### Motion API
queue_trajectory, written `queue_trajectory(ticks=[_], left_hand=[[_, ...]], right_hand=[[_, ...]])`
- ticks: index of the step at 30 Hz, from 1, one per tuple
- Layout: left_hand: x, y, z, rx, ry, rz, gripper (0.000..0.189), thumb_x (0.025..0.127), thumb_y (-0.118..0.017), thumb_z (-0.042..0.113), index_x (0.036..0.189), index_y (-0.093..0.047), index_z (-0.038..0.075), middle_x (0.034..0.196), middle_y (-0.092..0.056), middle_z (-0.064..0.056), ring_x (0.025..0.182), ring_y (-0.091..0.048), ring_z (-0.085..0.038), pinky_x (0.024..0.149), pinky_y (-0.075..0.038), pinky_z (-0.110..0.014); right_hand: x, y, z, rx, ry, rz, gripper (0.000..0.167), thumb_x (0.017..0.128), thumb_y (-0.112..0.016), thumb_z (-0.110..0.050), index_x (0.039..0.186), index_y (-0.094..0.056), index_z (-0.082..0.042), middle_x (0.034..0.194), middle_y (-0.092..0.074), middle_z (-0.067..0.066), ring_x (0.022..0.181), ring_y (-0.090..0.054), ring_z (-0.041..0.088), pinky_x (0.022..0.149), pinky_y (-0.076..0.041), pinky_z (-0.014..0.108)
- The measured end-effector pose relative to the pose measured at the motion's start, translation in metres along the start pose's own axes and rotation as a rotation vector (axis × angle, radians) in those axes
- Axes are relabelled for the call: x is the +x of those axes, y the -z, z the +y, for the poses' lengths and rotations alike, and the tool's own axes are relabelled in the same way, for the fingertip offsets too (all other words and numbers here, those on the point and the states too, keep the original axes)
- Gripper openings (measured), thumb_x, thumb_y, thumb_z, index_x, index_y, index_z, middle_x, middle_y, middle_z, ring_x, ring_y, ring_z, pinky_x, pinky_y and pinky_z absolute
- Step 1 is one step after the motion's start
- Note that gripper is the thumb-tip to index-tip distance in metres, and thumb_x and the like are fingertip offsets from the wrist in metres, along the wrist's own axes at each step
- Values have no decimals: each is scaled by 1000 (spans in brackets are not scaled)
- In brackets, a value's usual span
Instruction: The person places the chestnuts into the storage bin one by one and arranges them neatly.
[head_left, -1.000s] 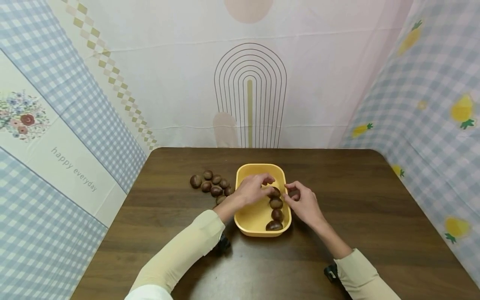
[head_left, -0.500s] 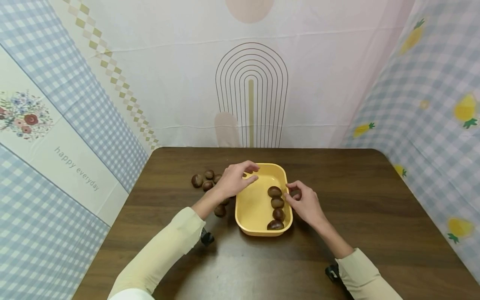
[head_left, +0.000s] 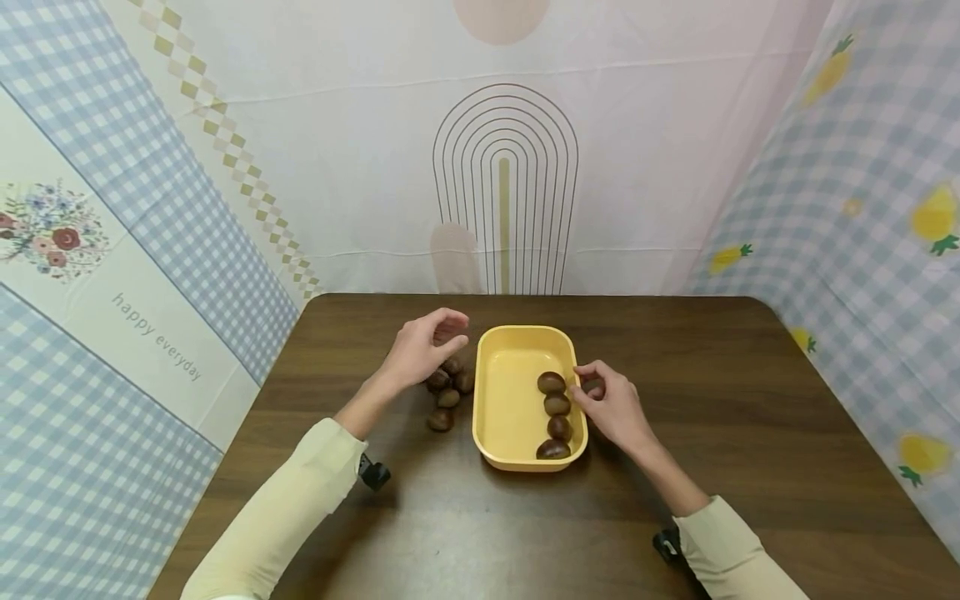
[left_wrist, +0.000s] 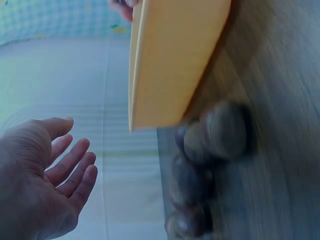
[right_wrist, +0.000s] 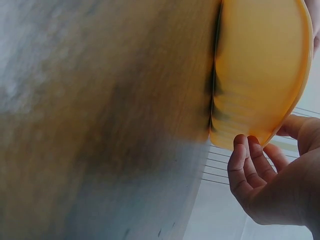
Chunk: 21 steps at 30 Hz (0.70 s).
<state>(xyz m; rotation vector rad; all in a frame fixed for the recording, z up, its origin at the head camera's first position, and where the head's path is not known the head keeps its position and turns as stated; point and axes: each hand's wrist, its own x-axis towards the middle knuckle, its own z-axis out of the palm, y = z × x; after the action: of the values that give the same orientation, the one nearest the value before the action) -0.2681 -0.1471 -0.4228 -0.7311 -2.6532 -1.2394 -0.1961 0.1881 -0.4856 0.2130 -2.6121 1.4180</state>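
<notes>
A yellow rectangular plastic container (head_left: 507,417) stands on the table in the head view. Along its right side lies a row of several brown chestnuts (head_left: 557,405). My right hand (head_left: 613,407) pinches the container's right rim, thumb at the rim and fingers against the outer wall (right_wrist: 260,75) in the right wrist view. Left of the container, my left hand (head_left: 420,348) hovers over a pile of loose chestnuts (head_left: 448,398), hiding part of it. Its fingers are relaxed and bent, with nothing between them, as the left wrist view shows too.
The dark wooden table (head_left: 705,358) ends at a pale patterned cloth (head_left: 360,167) behind it. Checked cloths (head_left: 840,250) hang at both sides. A black wrist camera (head_left: 373,472) sits under the left sleeve, another (head_left: 666,545) at the right cuff.
My left hand has moved left from inside the container, away from the chestnut row, to above the loose pile. My right hand keeps hold of the rim.
</notes>
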Motion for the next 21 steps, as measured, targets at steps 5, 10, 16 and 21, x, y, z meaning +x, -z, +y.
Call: queue_trajectory(ticks=[5,10,16,21], left_hand=[[-7,17,-18,17,57,34,32,102,-75,16,131,-69,5,126,-73,-10,114,-72,-26,99,-58,-43],[-14,30,-39,39,119,66,32,102,-75,16,132,-68,7,129,-73,-11,116,-71,-29,101,-56,-46],[-25,37,-60,56,185,70,34,101,-76,16,133,-68,6,131,-71,-14,120,-69,-33,103,-55,-49],[-32,39,-74,81,237,58,38,101,-76,15,136,-66,3,135,-69,-18,126,-66,-39,106,-52,-53]], right_hand=[[1,0,0,15,2,-4,28,96,-77,-3,123,-70,4,106,-73,17,79,-70,21,65,-53,21],[0,0,0,20,-4,-7,28,96,-76,-4,123,-70,4,106,-73,16,79,-70,21,65,-53,21],[0,1,0,9,-11,-9,28,97,-76,-5,124,-70,3,107,-73,16,79,-69,20,64,-53,21],[0,1,-1,2,-14,-11,29,97,-76,-5,124,-70,3,107,-73,16,80,-69,20,64,-53,21]])
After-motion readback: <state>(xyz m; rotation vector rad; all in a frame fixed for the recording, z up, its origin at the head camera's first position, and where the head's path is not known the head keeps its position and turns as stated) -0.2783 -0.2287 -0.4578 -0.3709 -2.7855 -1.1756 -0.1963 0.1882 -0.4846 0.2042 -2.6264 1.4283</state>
